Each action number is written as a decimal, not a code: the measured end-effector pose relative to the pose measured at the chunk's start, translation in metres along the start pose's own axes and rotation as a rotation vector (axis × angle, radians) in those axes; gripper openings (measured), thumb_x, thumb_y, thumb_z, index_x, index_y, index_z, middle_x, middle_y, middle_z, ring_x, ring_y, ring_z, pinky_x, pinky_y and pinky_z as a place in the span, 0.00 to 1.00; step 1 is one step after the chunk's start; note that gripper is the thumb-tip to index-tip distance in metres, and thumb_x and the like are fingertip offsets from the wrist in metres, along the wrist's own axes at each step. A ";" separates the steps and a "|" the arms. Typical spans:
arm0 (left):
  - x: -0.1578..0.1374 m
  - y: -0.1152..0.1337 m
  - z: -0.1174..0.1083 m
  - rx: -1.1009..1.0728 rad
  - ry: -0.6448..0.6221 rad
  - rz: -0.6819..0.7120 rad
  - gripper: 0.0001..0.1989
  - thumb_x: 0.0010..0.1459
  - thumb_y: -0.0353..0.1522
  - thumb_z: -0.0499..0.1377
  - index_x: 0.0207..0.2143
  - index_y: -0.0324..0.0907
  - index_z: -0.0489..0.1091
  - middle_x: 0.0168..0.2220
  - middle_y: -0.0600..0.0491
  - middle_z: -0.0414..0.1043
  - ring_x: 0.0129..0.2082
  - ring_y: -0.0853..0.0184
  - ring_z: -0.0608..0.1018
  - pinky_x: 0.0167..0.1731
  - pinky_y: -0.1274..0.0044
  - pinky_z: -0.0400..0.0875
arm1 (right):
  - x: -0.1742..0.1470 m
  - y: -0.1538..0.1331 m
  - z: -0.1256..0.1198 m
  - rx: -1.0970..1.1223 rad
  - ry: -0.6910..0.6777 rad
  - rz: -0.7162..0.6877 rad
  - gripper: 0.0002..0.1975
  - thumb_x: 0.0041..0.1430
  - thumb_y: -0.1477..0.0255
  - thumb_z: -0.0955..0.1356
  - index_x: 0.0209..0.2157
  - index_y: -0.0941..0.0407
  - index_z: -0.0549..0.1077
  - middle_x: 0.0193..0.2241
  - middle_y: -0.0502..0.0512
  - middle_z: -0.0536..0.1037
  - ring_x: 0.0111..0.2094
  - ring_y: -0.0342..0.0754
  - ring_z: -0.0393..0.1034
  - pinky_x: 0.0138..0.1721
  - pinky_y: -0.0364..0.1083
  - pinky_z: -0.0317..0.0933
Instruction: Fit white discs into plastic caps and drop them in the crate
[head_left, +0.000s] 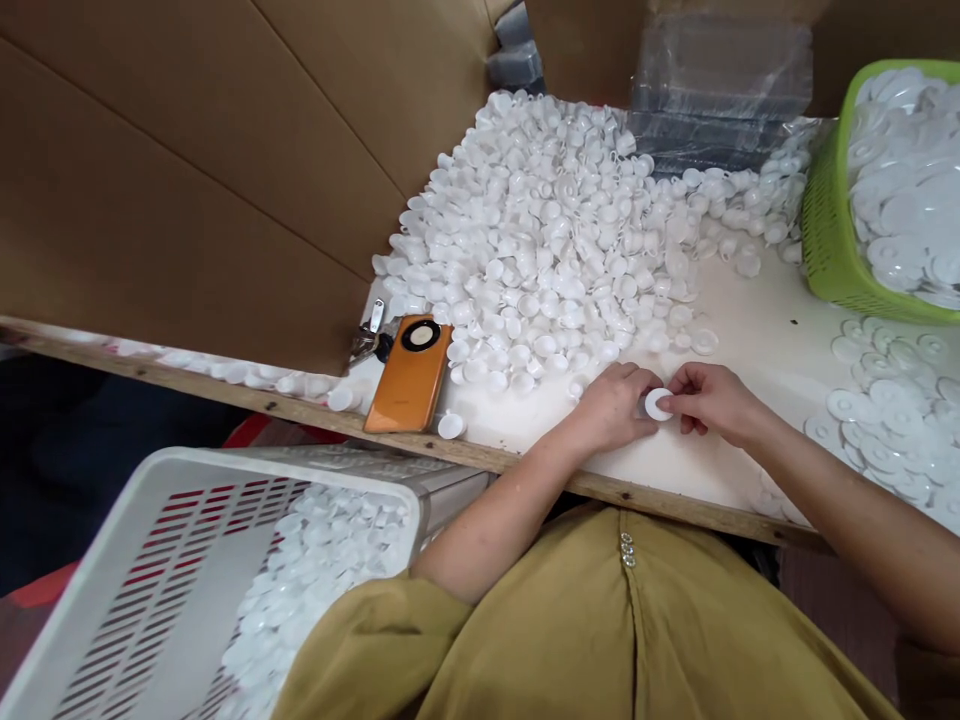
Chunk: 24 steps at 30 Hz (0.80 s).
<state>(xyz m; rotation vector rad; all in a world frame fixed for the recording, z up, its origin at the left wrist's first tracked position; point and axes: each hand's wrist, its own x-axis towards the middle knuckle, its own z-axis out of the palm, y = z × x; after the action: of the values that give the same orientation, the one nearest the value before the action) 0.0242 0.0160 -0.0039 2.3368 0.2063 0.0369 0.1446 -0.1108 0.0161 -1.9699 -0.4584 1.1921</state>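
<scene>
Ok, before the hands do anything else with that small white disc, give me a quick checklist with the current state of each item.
1. White disc held between both hands: ok, left hand and right hand both grip it.
2. Second part mated with the disc: cannot tell, fingers cover it.
3. Pile of small white cups close to the hands: ok.
4. Loose discs beside the right hand: ok.
5. White crate below the table edge open on top: ok.
6. Orange phone apart from the hands: ok, though at the table edge.
</scene>
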 end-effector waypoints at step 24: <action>0.030 0.009 -0.023 -0.020 -0.279 -0.190 0.11 0.50 0.36 0.61 0.35 0.43 0.67 0.29 0.57 0.72 0.30 0.66 0.73 0.27 0.78 0.61 | 0.013 -0.010 -0.006 -0.116 -0.094 0.010 0.12 0.46 0.72 0.73 0.27 0.55 0.65 0.17 0.46 0.71 0.16 0.42 0.68 0.15 0.39 0.59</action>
<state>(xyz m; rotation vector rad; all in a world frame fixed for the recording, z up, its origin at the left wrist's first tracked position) 0.0532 0.0307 0.0174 2.2623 0.2850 -0.3768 0.1568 -0.0986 0.0173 -2.0216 -0.5778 1.2944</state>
